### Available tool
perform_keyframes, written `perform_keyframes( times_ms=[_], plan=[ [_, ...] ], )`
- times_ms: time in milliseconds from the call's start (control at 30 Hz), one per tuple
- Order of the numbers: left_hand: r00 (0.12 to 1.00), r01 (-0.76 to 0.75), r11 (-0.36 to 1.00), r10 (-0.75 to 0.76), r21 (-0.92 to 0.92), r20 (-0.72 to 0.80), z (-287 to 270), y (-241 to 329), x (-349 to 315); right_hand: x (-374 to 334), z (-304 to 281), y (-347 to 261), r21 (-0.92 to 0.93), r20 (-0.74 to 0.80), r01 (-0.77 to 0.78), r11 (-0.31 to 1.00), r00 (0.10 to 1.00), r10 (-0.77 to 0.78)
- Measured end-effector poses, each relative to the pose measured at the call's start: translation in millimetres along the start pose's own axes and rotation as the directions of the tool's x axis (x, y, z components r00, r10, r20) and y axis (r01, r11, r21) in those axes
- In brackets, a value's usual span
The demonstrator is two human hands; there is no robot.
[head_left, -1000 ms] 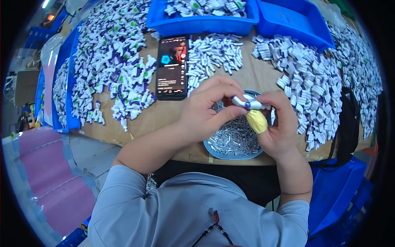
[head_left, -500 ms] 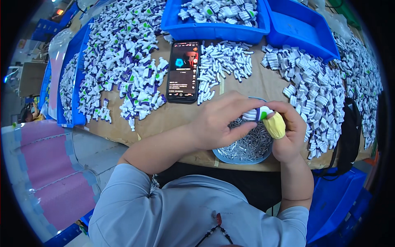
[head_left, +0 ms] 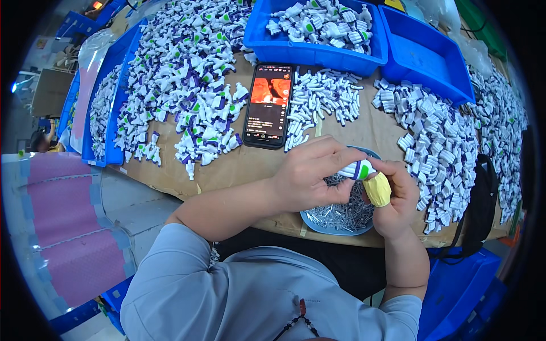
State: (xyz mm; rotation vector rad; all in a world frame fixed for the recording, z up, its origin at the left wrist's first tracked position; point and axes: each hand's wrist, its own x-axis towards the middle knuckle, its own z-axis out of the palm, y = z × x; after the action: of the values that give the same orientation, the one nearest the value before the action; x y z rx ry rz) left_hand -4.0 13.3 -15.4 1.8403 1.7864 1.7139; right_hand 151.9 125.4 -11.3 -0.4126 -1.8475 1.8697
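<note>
We find both hands at one piece, above the near edge of the brown-covered table (head_left: 364,126). The left hand (head_left: 319,177) is narrowed, holding a small white part with purple and green areas (head_left: 360,170) between thumb and fingers. The right hand (head_left: 395,196) is likewise closed in, its fingertips on the part's right end; a yellow covering (head_left: 378,191) sits on one digit — apparently the thumb.

The part is over a light blue bowl (head_left: 335,231), which holds a mass of slim, silvery metal pins (head_left: 354,212). Beyond the bowl we note a heap of small white curved pieces (head_left: 329,95), with a lit phone (head_left: 267,105) just to its left. White, purple and green figure parts (head_left: 190,79) cover the table's left side; white ribbed pieces (head_left: 446,153) are heaped at right. At the back we record two blue bins — the left one (head_left: 318,55) loaded with white parts.
</note>
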Motion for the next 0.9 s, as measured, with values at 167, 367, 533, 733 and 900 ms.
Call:
perform_keyframes(
  times_ms=[167,367,533,733,900],
  plan=[
    [1.0,0.004,1.0,-0.004,-0.017,0.003,1,1,0,0,0,-3,0.013,0.006,-0.017,1.0,1.0,0.016],
    [1.0,0.0,1.0,0.0,-0.014,-0.026,2,1,-2,0,1,-4,0.032,-0.003,-0.036,0.999,0.999,0.036],
    [0.999,0.018,1.0,-0.019,-0.014,-0.031,2,3,-3,1,2,-3,0.031,-0.007,-0.027,0.999,1.0,0.027],
    [0.998,0.05,0.998,-0.052,-0.045,-0.036,3,2,-3,0,2,-2,0.007,-0.01,-0.046,0.999,0.999,0.046],
    [0.991,0.094,0.993,-0.086,-0.075,0.105,-6,-7,8,3,4,-1,0.112,-0.056,-0.054,0.992,0.997,0.061]
  ],
)
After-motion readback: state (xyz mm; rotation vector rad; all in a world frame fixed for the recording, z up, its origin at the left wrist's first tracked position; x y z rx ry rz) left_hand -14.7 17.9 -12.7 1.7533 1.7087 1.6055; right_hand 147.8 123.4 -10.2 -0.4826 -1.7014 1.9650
